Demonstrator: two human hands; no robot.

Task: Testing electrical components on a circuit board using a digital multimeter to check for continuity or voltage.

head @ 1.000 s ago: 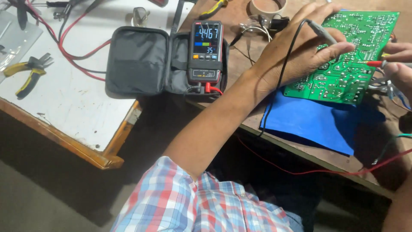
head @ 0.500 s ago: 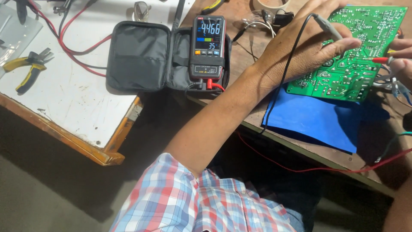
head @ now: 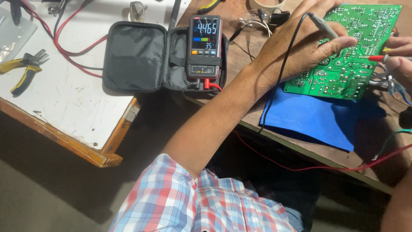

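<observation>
Left hand [head: 300,47] laid over the near-left part of a green circuit board [head: 360,56], fingers curled and pinching a black probe [head: 324,26] whose tip rests on the board's solder side. Black lead [head: 279,81] trailing from the probe across the wrist and down past the desk edge. Right hand [head: 399,58] only partly in view at the right border, fingertips closed on a red probe [head: 377,58] that touches the board near its right edge. Board tilted, lying on a blue sheet [head: 317,118] spread over the brown desk [head: 300,139]. Just left of the forearm, a black multimeter [head: 204,47] with a lit display, standing in an opened grey zip case [head: 135,56], red and black plugs at its bottom end. Further left, on a white board-topped desk [head: 64,103], yellow-handled pliers [head: 23,71] and looping red wires [head: 64,49]. Red wire [head: 326,167] hanging across below the brown desk's front. Plaid sleeve [head: 189,202] at the bottom.
</observation>
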